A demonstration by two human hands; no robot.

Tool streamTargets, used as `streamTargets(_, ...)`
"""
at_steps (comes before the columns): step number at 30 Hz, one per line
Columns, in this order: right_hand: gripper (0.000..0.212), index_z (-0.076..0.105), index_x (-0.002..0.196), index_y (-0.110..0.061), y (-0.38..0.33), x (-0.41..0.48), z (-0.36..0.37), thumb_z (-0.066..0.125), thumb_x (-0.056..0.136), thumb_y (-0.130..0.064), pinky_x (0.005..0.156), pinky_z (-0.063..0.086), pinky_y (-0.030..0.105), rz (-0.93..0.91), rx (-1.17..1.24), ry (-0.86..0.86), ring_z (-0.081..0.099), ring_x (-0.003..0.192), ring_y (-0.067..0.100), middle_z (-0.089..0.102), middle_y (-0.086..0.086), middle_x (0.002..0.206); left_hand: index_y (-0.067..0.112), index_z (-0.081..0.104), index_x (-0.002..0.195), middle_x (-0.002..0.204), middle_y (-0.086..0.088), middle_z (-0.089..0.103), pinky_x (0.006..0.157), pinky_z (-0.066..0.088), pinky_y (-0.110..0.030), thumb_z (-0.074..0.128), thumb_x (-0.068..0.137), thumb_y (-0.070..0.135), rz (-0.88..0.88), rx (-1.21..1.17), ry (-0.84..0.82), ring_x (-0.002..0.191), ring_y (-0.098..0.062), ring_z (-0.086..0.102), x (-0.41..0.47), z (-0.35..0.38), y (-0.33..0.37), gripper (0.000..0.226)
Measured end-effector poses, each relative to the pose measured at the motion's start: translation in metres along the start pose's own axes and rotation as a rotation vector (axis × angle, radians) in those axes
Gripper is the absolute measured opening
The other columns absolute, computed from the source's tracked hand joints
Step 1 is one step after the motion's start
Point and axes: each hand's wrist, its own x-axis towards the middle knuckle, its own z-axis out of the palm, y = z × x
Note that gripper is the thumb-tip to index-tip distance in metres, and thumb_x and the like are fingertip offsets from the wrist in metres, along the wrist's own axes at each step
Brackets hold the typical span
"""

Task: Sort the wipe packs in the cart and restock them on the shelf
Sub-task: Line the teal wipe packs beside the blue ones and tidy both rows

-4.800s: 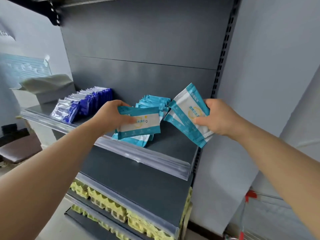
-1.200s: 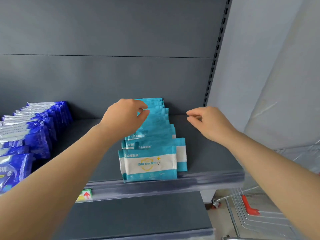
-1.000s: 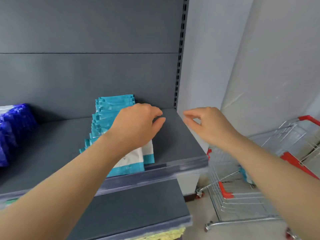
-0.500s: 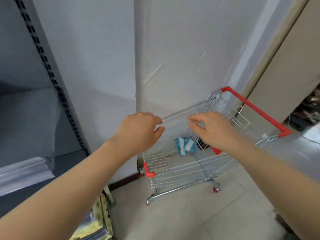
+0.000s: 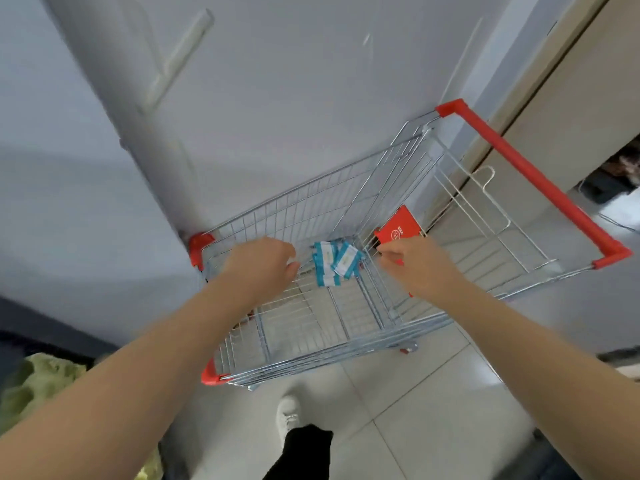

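Observation:
A small wire shopping cart (image 5: 346,188) with a red handle (image 5: 533,178) stands on the floor against a grey wall. A few teal-and-white wipe packs (image 5: 334,263) lie overlapping at the far end of its basket floor. My left hand (image 5: 261,268) hovers over the basket just left of the packs, fingers loosely curled, holding nothing. To the right of the packs, my right hand (image 5: 419,265) hangs empty with its fingers stretched toward them. Neither hand touches the packs. The shelf is out of view.
A red flap (image 5: 398,230) hangs on the cart's rear wall. Yellow-green egg cartons (image 5: 38,386) show at lower left. My white shoe (image 5: 287,414) stands on the pale tiled floor in front of the cart. A beige panel (image 5: 571,98) rises at right.
I have turned from the shelf, where I left the teal packs, to the cart. Both empty hands have dropped down over the basket, and the view now looks into it.

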Motion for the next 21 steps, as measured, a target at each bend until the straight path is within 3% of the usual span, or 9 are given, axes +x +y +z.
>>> streamTargets(2,0.029,0.066,0.104,-0.001,0.021,0.038,0.016,0.048,0.095,-0.022,0.083,0.050,0.044,0.029,0.018,-0.047,0.063,0.094,0.028,0.069,0.016,0.100,0.024,0.062,0.113,0.108,0.004,0.066,0.070,0.046,-0.028,0.039,0.098,0.042,-0.037,-0.030,-0.073,0.097,-0.016,0.062,0.043,0.020,-0.003,0.033)
streamTargets(8,0.025,0.066,0.091,-0.002,0.089,0.135,0.085,0.050,0.094,-0.020,0.072,0.052,0.039,0.084,0.103,-0.113,0.062,0.076,0.025,0.067,0.010,0.084,0.019,0.064,0.107,0.106,-0.001,0.066,0.083,0.050,-0.035,0.039,0.099,0.034,-0.126,-0.166,-0.172,0.096,-0.020,0.060,0.159,0.100,-0.009,0.029)
streamTargets(14,0.029,0.065,0.112,0.003,0.149,0.210,0.177,0.062,0.090,-0.015,0.093,0.048,0.048,0.188,0.374,-0.171,0.064,0.106,0.031,0.065,0.019,0.117,0.012,0.065,0.104,0.109,-0.006,0.065,0.084,0.048,-0.035,0.044,0.097,0.026,-0.254,-0.344,-0.228,0.098,-0.025,0.058,0.245,0.208,-0.010,0.027)
streamTargets(17,0.030,0.061,0.106,0.013,0.173,0.248,0.226,0.062,0.089,-0.013,0.088,0.047,0.054,0.233,0.422,-0.193,0.061,0.101,0.042,0.062,0.033,0.107,0.014,0.067,0.108,0.111,-0.005,0.065,0.091,0.049,-0.040,0.049,0.094,0.025,-0.350,-0.420,-0.211,0.102,-0.026,0.059,0.280,0.262,-0.013,0.025)
streamTargets(19,0.032,0.064,0.113,0.005,0.187,0.271,0.259,0.065,0.087,-0.014,0.091,0.048,0.050,0.257,0.453,-0.197,0.063,0.101,0.037,0.065,0.027,0.109,0.011,0.068,0.109,0.113,-0.007,0.065,0.093,0.048,-0.042,0.051,0.093,0.024,-0.404,-0.450,-0.215,0.104,-0.028,0.059,0.303,0.297,-0.015,0.026)
streamTargets(21,0.042,0.059,0.127,-0.005,0.199,0.293,0.289,0.066,0.088,-0.018,0.100,0.046,0.042,0.244,0.465,-0.215,0.061,0.111,0.027,0.062,0.017,0.124,0.009,0.068,0.107,0.112,-0.009,0.067,0.094,0.047,-0.042,0.053,0.092,0.027,-0.431,-0.440,-0.240,0.105,-0.029,0.059,0.326,0.330,-0.019,0.027)
